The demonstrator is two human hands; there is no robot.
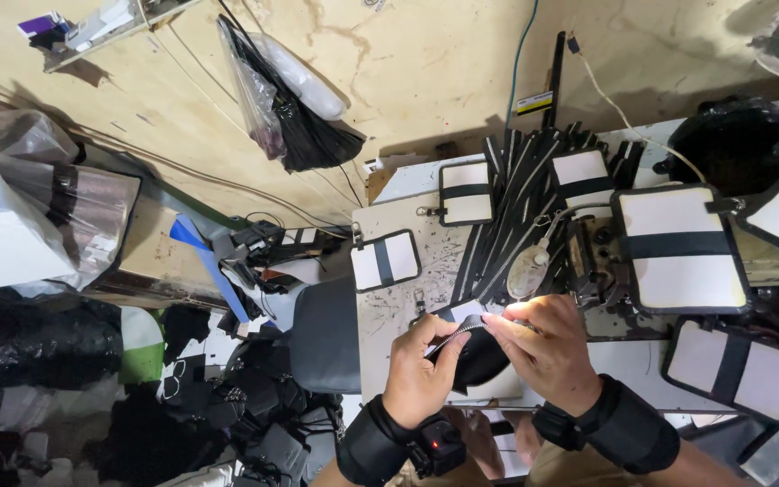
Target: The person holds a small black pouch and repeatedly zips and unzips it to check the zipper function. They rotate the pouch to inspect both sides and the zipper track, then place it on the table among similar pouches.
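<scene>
- Honestly, I can't make out much of the dark piece (pixel 478 359) between my hands: my fingers cover most of it, and a bright light washes out its top edge.
- I see my left hand (pixel 421 368) with fingers curled shut on that piece's left side, thumb pressing along a zipper strip (pixel 455 332).
- I see my right hand (pixel 547 350) pinching the same piece from the right, fingertips closed on its upper edge.
- That piece sits at the near edge of the worktable (pixel 389 311), just below the sewing machine (pixel 579 252), which is hard to read under a fan of black strips (pixel 516 194).
- A clear plastic bag (pixel 286 95) hangs on the wall; it holds something dark and something white that I cannot identify.
- Cream panels with black bands (pixel 682 248) lie around, one cut off at the frame's right edge.
</scene>
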